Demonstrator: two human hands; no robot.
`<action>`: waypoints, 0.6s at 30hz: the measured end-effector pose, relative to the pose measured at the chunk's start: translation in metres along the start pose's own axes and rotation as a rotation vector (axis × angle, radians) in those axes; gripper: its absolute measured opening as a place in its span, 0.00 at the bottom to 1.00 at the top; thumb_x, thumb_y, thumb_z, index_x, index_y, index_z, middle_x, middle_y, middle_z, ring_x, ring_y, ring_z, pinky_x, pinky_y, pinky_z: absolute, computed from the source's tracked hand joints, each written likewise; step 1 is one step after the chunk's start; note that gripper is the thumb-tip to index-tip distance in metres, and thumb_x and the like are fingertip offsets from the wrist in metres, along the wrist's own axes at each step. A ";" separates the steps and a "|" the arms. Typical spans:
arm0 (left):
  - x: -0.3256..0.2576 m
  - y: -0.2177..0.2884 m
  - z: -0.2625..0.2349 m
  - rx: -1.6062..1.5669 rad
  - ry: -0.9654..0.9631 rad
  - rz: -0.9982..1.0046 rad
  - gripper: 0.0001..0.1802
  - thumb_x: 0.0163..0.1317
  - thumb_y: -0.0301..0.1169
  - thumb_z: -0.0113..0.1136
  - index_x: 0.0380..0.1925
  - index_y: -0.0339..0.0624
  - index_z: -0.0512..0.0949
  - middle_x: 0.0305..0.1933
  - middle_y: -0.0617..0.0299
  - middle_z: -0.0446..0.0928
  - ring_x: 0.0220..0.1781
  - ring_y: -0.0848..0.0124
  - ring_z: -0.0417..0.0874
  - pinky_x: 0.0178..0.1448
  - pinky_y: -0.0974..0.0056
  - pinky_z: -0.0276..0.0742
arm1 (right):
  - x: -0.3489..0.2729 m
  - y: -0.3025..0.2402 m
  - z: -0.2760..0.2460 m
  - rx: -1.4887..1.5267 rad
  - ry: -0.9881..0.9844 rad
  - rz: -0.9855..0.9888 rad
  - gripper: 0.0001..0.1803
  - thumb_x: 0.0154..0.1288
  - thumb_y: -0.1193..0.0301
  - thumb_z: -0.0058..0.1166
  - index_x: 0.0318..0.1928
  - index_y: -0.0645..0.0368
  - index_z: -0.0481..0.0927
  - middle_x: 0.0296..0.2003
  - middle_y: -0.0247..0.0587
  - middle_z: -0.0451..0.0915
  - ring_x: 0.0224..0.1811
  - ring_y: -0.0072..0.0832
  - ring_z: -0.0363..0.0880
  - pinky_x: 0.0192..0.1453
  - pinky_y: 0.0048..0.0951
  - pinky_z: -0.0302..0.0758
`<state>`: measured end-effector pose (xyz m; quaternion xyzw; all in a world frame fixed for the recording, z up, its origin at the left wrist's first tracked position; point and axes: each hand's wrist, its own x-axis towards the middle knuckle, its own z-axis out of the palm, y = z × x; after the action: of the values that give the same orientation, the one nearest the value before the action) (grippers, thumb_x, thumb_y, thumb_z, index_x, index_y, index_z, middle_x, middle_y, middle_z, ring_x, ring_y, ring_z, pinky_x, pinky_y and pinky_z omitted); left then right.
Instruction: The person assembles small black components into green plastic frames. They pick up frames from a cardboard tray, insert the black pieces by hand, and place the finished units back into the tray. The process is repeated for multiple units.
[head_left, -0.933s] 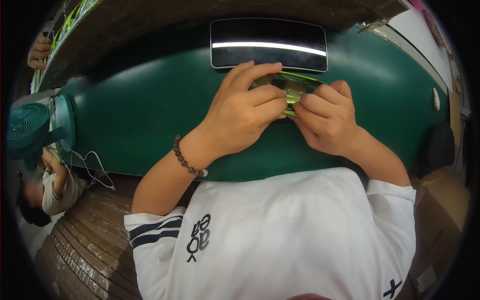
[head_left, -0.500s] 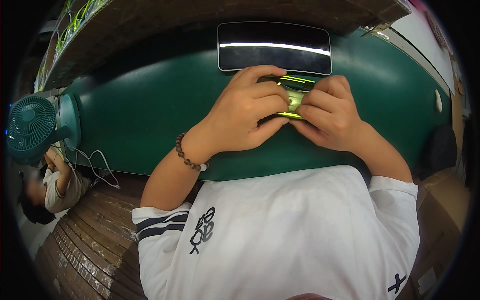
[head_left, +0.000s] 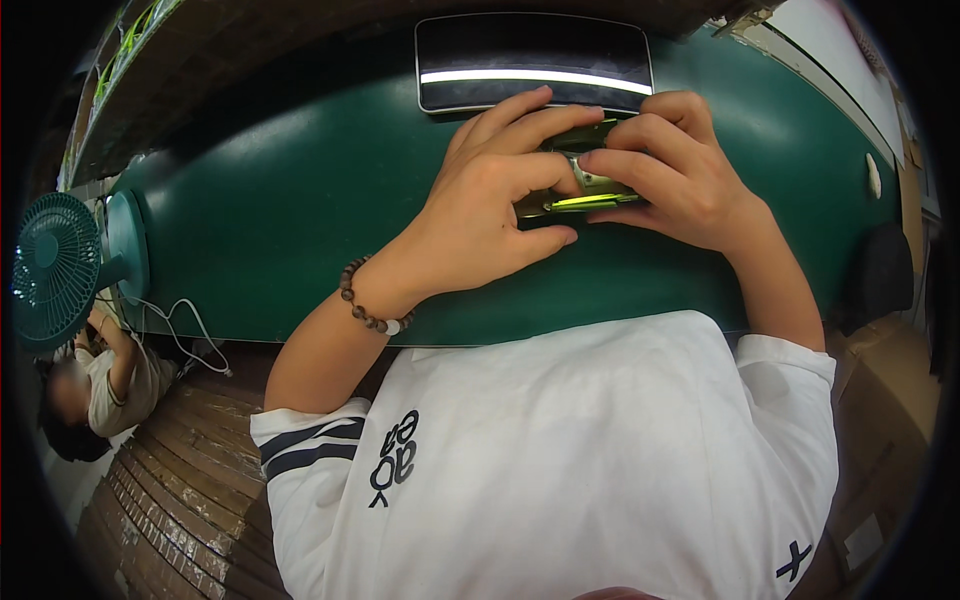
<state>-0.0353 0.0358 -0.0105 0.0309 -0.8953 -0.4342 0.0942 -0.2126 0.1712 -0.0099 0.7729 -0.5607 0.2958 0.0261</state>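
Observation:
A shiny lime-green piece (head_left: 600, 187) with bright glowing-looking edges lies between my hands over the green tabletop; its kind is hard to tell because fingers cover much of it. My left hand (head_left: 490, 190) reaches over its left part, index finger bent onto its middle and two other fingers along the far side. The left thumb stands apart from its near edge. My right hand (head_left: 685, 170) grips the right end, its index fingertip pressing near the middle and its thumb beneath the near edge. Just beyond my hands lies a glossy black panel (head_left: 530, 58) with a pale rim.
The green table (head_left: 300, 220) stretches to both sides. At the left stands a teal fan (head_left: 60, 265) with a white cable (head_left: 190, 312); another person (head_left: 130, 375) is beside it. A small white object (head_left: 874, 177) lies far right, and cardboard (head_left: 885, 385) stands below there.
My left fingers have spread and the left thumb has come off the piece's near edge. The right index finger has moved onto its middle. The whole view has shifted slightly.

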 end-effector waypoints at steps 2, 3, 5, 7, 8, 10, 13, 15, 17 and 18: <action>-0.001 0.000 0.001 0.015 -0.005 -0.005 0.11 0.43 0.27 0.69 0.30 0.43 0.80 0.66 0.58 0.66 0.71 0.53 0.57 0.71 0.52 0.50 | 0.000 0.002 0.000 0.014 -0.001 -0.027 0.23 0.38 0.64 0.69 0.39 0.52 0.79 0.36 0.30 0.76 0.43 0.35 0.69 0.49 0.34 0.66; -0.001 -0.001 0.001 0.016 0.002 -0.004 0.11 0.43 0.27 0.69 0.30 0.43 0.80 0.66 0.59 0.66 0.71 0.54 0.57 0.71 0.52 0.50 | 0.001 0.002 0.000 0.006 0.003 -0.027 0.23 0.38 0.64 0.69 0.40 0.52 0.78 0.36 0.30 0.76 0.44 0.35 0.69 0.49 0.34 0.66; -0.001 0.000 0.003 0.009 0.035 -0.009 0.10 0.44 0.27 0.69 0.30 0.44 0.81 0.65 0.59 0.67 0.71 0.55 0.57 0.71 0.52 0.50 | 0.002 0.002 0.000 -0.009 0.013 -0.025 0.24 0.38 0.64 0.69 0.40 0.53 0.78 0.36 0.31 0.76 0.44 0.36 0.69 0.50 0.35 0.66; -0.003 0.003 0.007 -0.004 0.083 -0.020 0.10 0.45 0.26 0.68 0.31 0.44 0.82 0.65 0.59 0.67 0.70 0.56 0.58 0.71 0.53 0.51 | 0.001 0.005 0.001 -0.043 0.001 -0.006 0.23 0.38 0.65 0.70 0.39 0.52 0.78 0.36 0.31 0.76 0.46 0.36 0.70 0.51 0.35 0.66; -0.003 0.004 0.008 -0.004 0.097 -0.020 0.11 0.45 0.26 0.68 0.31 0.44 0.82 0.65 0.59 0.67 0.70 0.56 0.59 0.70 0.53 0.51 | 0.001 0.006 0.000 -0.060 -0.005 0.004 0.22 0.38 0.65 0.70 0.38 0.52 0.78 0.36 0.31 0.76 0.47 0.36 0.70 0.51 0.36 0.66; -0.004 0.004 0.012 -0.009 0.119 -0.021 0.11 0.45 0.25 0.68 0.33 0.43 0.82 0.64 0.59 0.68 0.69 0.57 0.59 0.70 0.53 0.52 | 0.000 0.002 -0.002 -0.105 -0.024 0.013 0.20 0.38 0.65 0.70 0.36 0.53 0.78 0.36 0.31 0.76 0.48 0.37 0.70 0.52 0.37 0.66; -0.004 0.002 0.008 -0.020 0.085 -0.042 0.12 0.45 0.23 0.67 0.34 0.43 0.83 0.65 0.58 0.67 0.69 0.56 0.59 0.70 0.54 0.52 | 0.000 -0.001 -0.005 -0.119 -0.040 0.026 0.19 0.39 0.66 0.70 0.34 0.53 0.78 0.36 0.31 0.76 0.49 0.37 0.70 0.53 0.39 0.66; -0.003 0.004 0.006 0.018 0.053 -0.032 0.13 0.45 0.22 0.66 0.35 0.44 0.84 0.65 0.58 0.67 0.70 0.56 0.58 0.70 0.53 0.51 | 0.000 -0.001 -0.003 -0.080 -0.052 0.027 0.18 0.39 0.66 0.70 0.33 0.53 0.78 0.36 0.31 0.76 0.49 0.37 0.70 0.53 0.39 0.66; -0.004 0.005 0.004 0.061 0.020 -0.025 0.14 0.45 0.22 0.66 0.35 0.45 0.84 0.65 0.57 0.66 0.70 0.55 0.57 0.70 0.52 0.51 | 0.000 0.002 -0.001 -0.010 -0.071 0.022 0.19 0.39 0.66 0.70 0.34 0.54 0.78 0.37 0.32 0.76 0.50 0.38 0.70 0.54 0.40 0.66; -0.005 0.005 0.003 0.086 0.001 -0.021 0.14 0.45 0.22 0.66 0.35 0.46 0.84 0.65 0.57 0.66 0.70 0.55 0.57 0.70 0.52 0.51 | 0.000 0.002 -0.001 0.016 -0.083 0.021 0.19 0.39 0.66 0.70 0.34 0.54 0.79 0.37 0.32 0.77 0.50 0.38 0.70 0.54 0.40 0.66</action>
<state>-0.0309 0.0418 -0.0092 0.0446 -0.9128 -0.3961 0.0886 -0.2145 0.1707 -0.0099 0.7790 -0.5669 0.2680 -0.0065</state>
